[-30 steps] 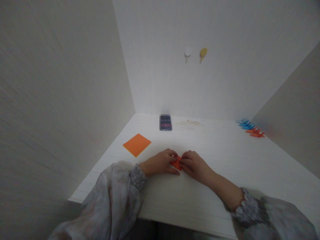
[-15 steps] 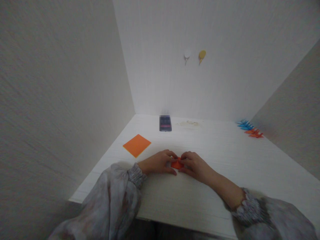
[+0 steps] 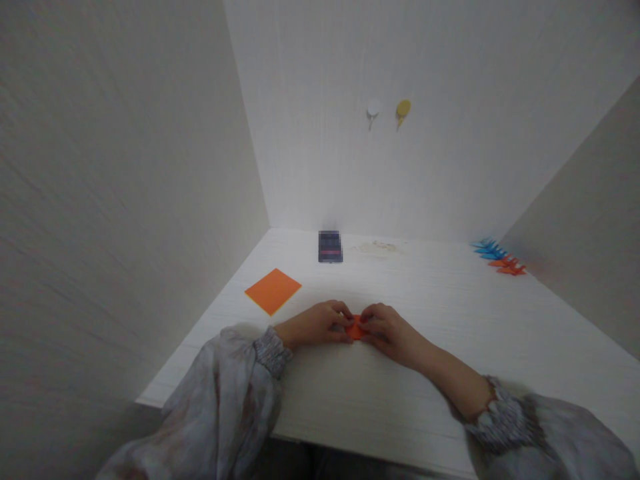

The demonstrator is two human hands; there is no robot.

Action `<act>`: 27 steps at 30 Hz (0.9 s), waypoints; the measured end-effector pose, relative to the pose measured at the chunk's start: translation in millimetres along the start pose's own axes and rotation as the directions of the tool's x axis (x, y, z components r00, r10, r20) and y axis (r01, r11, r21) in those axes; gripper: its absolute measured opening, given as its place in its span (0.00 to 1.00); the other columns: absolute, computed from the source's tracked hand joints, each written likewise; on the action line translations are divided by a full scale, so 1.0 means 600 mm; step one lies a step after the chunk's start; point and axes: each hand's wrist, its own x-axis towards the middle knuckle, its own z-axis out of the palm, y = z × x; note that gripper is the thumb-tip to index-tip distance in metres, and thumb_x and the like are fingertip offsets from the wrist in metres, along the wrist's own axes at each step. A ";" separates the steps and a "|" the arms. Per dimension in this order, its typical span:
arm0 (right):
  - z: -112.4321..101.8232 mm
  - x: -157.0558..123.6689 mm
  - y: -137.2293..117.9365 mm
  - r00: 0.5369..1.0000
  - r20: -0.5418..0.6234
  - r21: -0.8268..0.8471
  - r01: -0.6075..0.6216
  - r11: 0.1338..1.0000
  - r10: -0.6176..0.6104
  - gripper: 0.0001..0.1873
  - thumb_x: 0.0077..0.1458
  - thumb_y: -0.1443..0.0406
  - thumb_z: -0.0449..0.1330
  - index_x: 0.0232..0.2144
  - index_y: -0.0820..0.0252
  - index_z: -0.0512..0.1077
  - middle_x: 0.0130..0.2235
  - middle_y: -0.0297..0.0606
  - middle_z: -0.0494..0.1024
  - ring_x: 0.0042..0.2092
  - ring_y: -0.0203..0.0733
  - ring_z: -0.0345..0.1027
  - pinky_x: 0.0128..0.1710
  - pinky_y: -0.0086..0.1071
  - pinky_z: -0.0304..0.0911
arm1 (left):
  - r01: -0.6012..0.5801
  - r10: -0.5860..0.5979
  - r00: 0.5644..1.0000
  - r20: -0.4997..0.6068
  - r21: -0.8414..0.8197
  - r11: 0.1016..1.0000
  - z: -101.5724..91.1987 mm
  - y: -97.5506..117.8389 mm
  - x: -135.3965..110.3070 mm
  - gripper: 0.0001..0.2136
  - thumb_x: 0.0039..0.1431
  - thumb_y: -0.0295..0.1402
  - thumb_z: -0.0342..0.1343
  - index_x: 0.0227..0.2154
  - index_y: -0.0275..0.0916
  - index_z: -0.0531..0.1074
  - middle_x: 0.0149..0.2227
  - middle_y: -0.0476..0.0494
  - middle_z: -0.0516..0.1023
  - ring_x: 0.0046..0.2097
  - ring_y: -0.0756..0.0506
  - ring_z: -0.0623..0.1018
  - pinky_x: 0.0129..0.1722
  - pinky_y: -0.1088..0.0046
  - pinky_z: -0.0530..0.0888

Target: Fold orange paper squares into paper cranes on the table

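Note:
Between my two hands a small piece of folded orange paper rests on the white table. My left hand grips its left side, thumb at the near edge and fingers at the far edge. On the right side, my right hand holds the paper with thumb and fingers closed on it. The fingers hide much of the paper, so its exact folds cannot be made out. A flat orange sheet of paper lies beyond my left forearm, apart from both hands.
Folded blue paper figures and orange ones stand in a row at the right wall. A dark, blurred-out rectangular object lies near the back wall. A white hook and a yellow hook are on that wall.
My left thumb has moved up onto the folded paper's near edge, and the left fingers now cover more of its left side. My right hand has barely moved.

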 end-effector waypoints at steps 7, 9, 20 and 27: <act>0.001 0.001 -0.003 1.000 0.005 0.016 0.006 1.000 -0.006 0.12 0.54 0.64 0.51 0.32 0.57 0.74 0.37 0.42 0.70 0.38 0.41 0.62 0.39 0.36 0.58 | 0.024 -0.023 1.000 0.010 -0.048 0.999 0.000 -0.002 -0.001 0.11 0.53 0.38 0.51 0.36 0.40 0.73 0.41 0.44 0.69 0.40 0.49 0.71 0.42 0.75 0.66; -0.001 0.001 -0.005 1.000 0.019 0.009 0.004 1.000 -0.005 0.11 0.54 0.64 0.51 0.33 0.57 0.74 0.37 0.42 0.70 0.38 0.41 0.62 0.39 0.36 0.57 | 0.034 -0.034 0.999 0.007 -0.054 0.998 0.000 0.000 0.000 0.11 0.55 0.37 0.49 0.35 0.39 0.73 0.41 0.44 0.70 0.39 0.50 0.71 0.41 0.75 0.66; 0.003 0.003 -0.013 0.994 0.036 0.057 -0.102 0.993 0.100 0.06 0.51 0.65 0.53 0.30 0.57 0.71 0.31 0.37 0.69 0.35 0.40 0.62 0.36 0.33 0.56 | 0.073 -0.074 0.997 -0.017 -0.045 0.996 0.000 0.007 0.001 0.14 0.57 0.35 0.45 0.25 0.34 0.73 0.38 0.43 0.71 0.33 0.52 0.71 0.35 0.76 0.67; 0.009 0.008 -0.019 0.990 0.033 0.021 -0.141 0.990 0.140 0.07 0.52 0.68 0.50 0.28 0.58 0.69 0.30 0.37 0.68 0.35 0.40 0.60 0.35 0.32 0.54 | 0.066 -0.072 0.994 -0.087 -0.064 0.996 0.008 0.002 0.001 0.13 0.57 0.34 0.45 0.25 0.34 0.72 0.36 0.44 0.71 0.34 0.51 0.71 0.35 0.76 0.67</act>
